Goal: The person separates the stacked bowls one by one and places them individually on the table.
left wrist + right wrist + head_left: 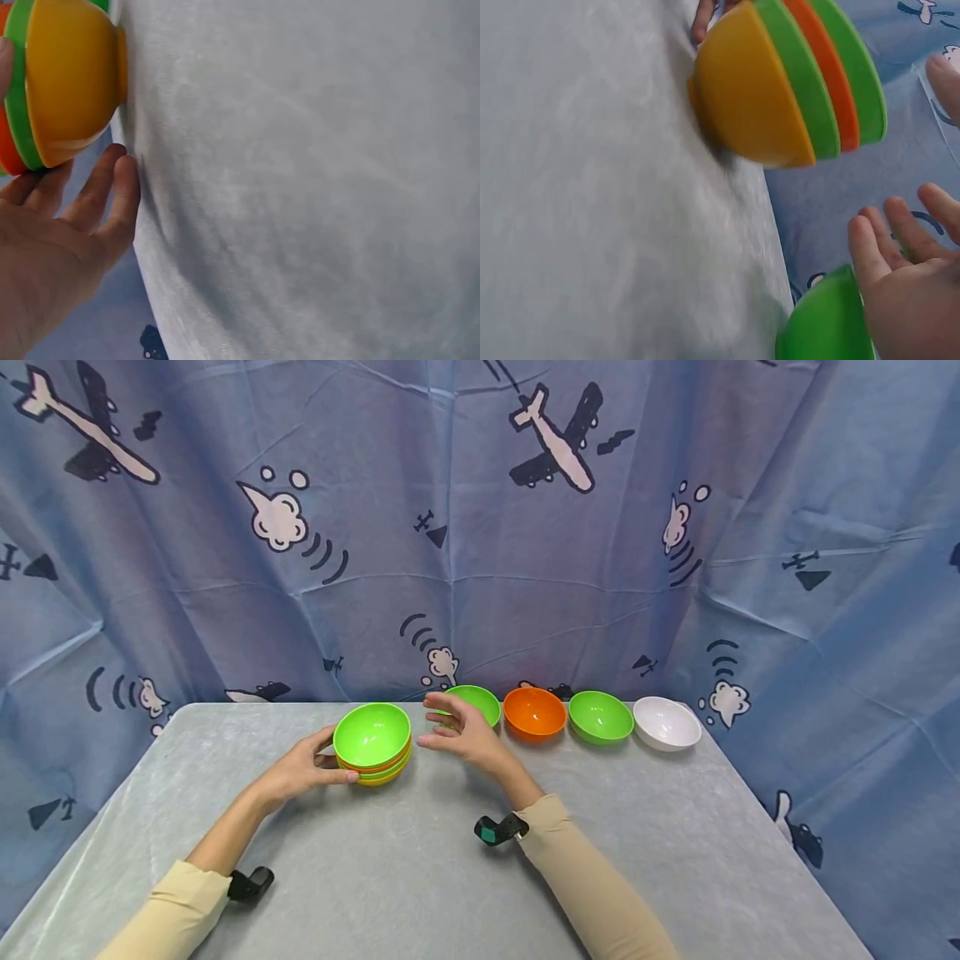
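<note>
A stack of bowls (373, 773) stands left of the table's middle. Yellow is at the bottom, then green, orange, and a green bowl (372, 735) on top. My left hand (296, 768) holds the stack from the left, thumb along the front and fingers around the far side. In the left wrist view its fingers (97, 191) spread by the yellow bowl (75, 79). To the right of the stack, apart from it, my right hand (472, 735) is raised with fingers extended and nothing in them. It partly covers another green bowl (482, 700) behind it.
Along the table's back edge, right of that green bowl, stand an orange bowl (534, 714), a green bowl (600, 718) and a white bowl (667, 724). A pale cloth covers the table (375, 868). Behind hangs a blue patterned curtain (375, 527).
</note>
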`<act>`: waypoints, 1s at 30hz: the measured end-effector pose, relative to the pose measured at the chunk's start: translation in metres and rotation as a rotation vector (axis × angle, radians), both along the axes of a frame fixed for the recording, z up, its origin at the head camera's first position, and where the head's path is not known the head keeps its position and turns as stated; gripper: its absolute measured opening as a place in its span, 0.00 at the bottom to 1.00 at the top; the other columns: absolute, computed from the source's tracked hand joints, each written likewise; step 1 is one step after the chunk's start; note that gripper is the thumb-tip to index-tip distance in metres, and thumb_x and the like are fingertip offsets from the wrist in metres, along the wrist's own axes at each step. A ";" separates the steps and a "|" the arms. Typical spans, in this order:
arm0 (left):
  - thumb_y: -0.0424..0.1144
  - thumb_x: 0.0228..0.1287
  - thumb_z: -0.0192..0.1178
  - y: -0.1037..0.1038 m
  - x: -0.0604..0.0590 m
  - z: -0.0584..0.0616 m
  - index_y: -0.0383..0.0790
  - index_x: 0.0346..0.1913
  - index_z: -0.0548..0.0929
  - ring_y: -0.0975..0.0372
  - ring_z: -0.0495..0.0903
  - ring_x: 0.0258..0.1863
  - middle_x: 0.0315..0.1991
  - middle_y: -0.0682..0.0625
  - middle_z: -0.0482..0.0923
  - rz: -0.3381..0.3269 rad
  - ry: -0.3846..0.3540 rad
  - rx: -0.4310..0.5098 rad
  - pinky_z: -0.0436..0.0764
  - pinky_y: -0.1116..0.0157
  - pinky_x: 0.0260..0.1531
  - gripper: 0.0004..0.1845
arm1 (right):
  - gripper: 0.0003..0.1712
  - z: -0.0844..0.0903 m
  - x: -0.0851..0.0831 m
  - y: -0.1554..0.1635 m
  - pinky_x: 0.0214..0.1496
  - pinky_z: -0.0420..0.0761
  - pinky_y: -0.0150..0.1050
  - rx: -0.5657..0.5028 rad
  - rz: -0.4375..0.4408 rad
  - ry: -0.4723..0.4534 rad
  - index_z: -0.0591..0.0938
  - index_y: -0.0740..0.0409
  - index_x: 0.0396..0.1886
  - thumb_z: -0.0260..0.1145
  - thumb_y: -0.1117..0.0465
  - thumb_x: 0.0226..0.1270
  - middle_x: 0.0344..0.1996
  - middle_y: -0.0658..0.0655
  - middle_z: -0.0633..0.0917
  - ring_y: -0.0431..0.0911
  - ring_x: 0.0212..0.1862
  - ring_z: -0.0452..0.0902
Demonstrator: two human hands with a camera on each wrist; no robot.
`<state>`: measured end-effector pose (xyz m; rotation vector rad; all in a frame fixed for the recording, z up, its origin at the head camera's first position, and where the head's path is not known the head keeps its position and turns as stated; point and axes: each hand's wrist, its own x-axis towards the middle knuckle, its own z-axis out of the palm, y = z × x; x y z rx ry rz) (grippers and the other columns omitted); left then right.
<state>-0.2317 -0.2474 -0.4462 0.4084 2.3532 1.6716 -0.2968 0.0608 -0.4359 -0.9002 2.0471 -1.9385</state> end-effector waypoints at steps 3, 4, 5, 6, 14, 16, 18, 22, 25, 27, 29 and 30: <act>0.37 0.62 0.74 0.000 -0.001 0.002 0.31 0.80 0.52 0.35 0.67 0.67 0.75 0.31 0.56 0.001 -0.010 -0.016 0.70 0.42 0.62 0.51 | 0.44 0.001 0.001 -0.006 0.69 0.70 0.46 0.036 0.011 -0.004 0.66 0.60 0.76 0.75 0.71 0.62 0.70 0.61 0.71 0.56 0.69 0.69; 0.38 0.62 0.74 0.000 -0.001 0.003 0.31 0.80 0.52 0.35 0.67 0.67 0.75 0.31 0.56 0.003 -0.015 -0.020 0.70 0.41 0.62 0.51 | 0.46 0.001 0.001 -0.008 0.69 0.69 0.45 0.049 0.018 -0.005 0.65 0.60 0.76 0.76 0.70 0.61 0.71 0.61 0.70 0.57 0.70 0.67; 0.38 0.62 0.74 0.000 -0.001 0.003 0.31 0.80 0.52 0.35 0.67 0.67 0.75 0.31 0.55 0.004 -0.017 -0.027 0.70 0.41 0.62 0.51 | 0.47 0.001 0.002 -0.010 0.69 0.69 0.44 0.065 0.026 -0.006 0.64 0.59 0.77 0.76 0.70 0.61 0.72 0.62 0.69 0.57 0.71 0.66; 0.38 0.62 0.74 0.000 -0.001 0.003 0.31 0.80 0.52 0.35 0.66 0.67 0.75 0.31 0.55 0.007 -0.018 -0.032 0.70 0.41 0.63 0.52 | 0.48 0.002 0.002 -0.012 0.70 0.68 0.44 0.082 0.035 -0.007 0.63 0.59 0.78 0.77 0.70 0.60 0.72 0.63 0.68 0.57 0.72 0.65; 0.38 0.61 0.76 0.001 -0.001 0.002 0.30 0.79 0.56 0.36 0.69 0.66 0.73 0.30 0.60 0.039 -0.008 -0.032 0.73 0.44 0.61 0.50 | 0.57 -0.003 0.005 -0.026 0.72 0.65 0.45 0.209 0.117 -0.003 0.54 0.60 0.81 0.78 0.68 0.58 0.77 0.62 0.61 0.53 0.75 0.59; 0.38 0.60 0.76 0.002 -0.001 0.002 0.29 0.78 0.57 0.37 0.70 0.65 0.72 0.30 0.62 0.053 -0.008 -0.027 0.74 0.44 0.60 0.50 | 0.59 -0.005 0.006 -0.030 0.72 0.65 0.44 0.213 0.119 0.004 0.53 0.60 0.82 0.79 0.69 0.57 0.77 0.60 0.60 0.52 0.75 0.59; 0.38 0.59 0.76 0.002 0.000 0.002 0.29 0.78 0.58 0.37 0.72 0.64 0.72 0.31 0.63 0.060 -0.007 -0.028 0.74 0.45 0.60 0.50 | 0.60 -0.007 0.006 -0.034 0.71 0.65 0.43 0.204 0.118 0.018 0.52 0.61 0.81 0.79 0.69 0.56 0.77 0.60 0.61 0.51 0.75 0.59; 0.37 0.58 0.77 0.001 0.000 0.003 0.28 0.77 0.59 0.38 0.72 0.63 0.72 0.31 0.63 0.067 -0.008 -0.024 0.75 0.46 0.60 0.50 | 0.61 -0.013 0.007 -0.042 0.71 0.66 0.41 0.164 0.115 0.038 0.52 0.63 0.81 0.79 0.72 0.53 0.75 0.60 0.62 0.49 0.73 0.61; 0.37 0.58 0.77 0.001 0.000 0.002 0.28 0.77 0.59 0.38 0.73 0.63 0.72 0.31 0.63 0.065 -0.006 -0.022 0.75 0.46 0.59 0.50 | 0.62 -0.016 0.009 -0.048 0.70 0.67 0.40 0.160 0.088 0.045 0.53 0.62 0.81 0.80 0.72 0.52 0.74 0.58 0.64 0.47 0.71 0.65; 0.37 0.58 0.77 0.001 0.000 0.001 0.28 0.77 0.58 0.38 0.73 0.63 0.72 0.31 0.63 0.066 -0.009 -0.020 0.75 0.46 0.59 0.50 | 0.61 -0.017 0.010 -0.051 0.68 0.69 0.41 0.165 0.059 0.055 0.55 0.59 0.81 0.81 0.70 0.52 0.72 0.56 0.66 0.46 0.68 0.67; 0.37 0.59 0.77 0.001 -0.001 0.002 0.28 0.78 0.58 0.38 0.72 0.63 0.72 0.30 0.63 0.063 -0.009 -0.022 0.75 0.46 0.59 0.50 | 0.61 -0.018 0.011 -0.054 0.67 0.71 0.41 0.168 0.032 0.070 0.56 0.58 0.81 0.82 0.68 0.52 0.70 0.54 0.69 0.45 0.66 0.69; 0.37 0.59 0.77 0.001 -0.001 0.002 0.28 0.78 0.57 0.38 0.72 0.63 0.72 0.30 0.63 0.062 -0.011 -0.023 0.75 0.46 0.59 0.50 | 0.60 -0.019 0.011 -0.054 0.67 0.71 0.42 0.166 0.020 0.077 0.57 0.57 0.80 0.82 0.68 0.51 0.69 0.54 0.69 0.45 0.65 0.70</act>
